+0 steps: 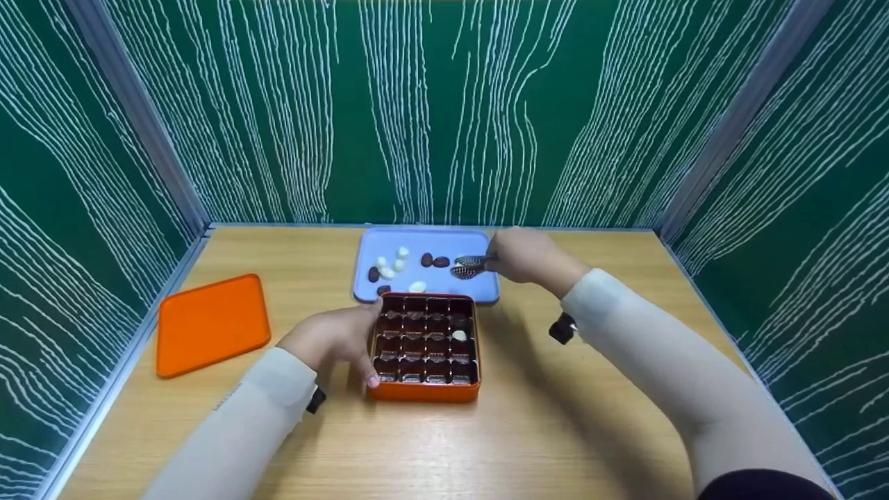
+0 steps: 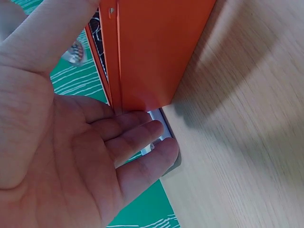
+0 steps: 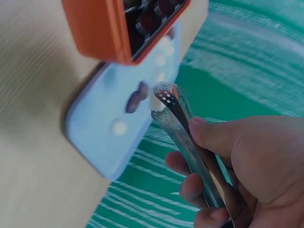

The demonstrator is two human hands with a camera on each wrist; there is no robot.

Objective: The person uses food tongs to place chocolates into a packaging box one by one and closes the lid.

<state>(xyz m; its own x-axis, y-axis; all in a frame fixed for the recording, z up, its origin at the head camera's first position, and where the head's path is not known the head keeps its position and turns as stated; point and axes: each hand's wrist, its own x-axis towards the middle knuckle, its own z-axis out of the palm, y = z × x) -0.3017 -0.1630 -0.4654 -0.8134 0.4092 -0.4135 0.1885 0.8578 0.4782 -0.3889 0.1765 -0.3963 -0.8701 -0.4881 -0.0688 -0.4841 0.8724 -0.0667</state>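
Note:
My left hand (image 1: 340,338) holds the left side of an orange box (image 1: 425,394), thumb at the near corner, fingers bent around the far one. The box has a dark brown divided insert (image 1: 414,345); one white egg-shaped sweet (image 1: 459,335) sits in its right column. Dark pieces seem to lie in a row farther back. Above the right part of a light-blue tray (image 1: 444,285), my right hand (image 1: 526,258) grips metal tongs (image 3: 190,142) with perforated tips. A white piece (image 3: 155,100) shows beside the tips; whether they hold it, I cannot tell.
White sweets (image 1: 399,265) and dark brown sweets (image 1: 427,260) lie scattered on the tray behind the box. An orange lid (image 1: 214,325) lies on the wooden table (image 1: 555,437) at left. Green walls with white lines (image 1: 444,125) enclose the back and sides.

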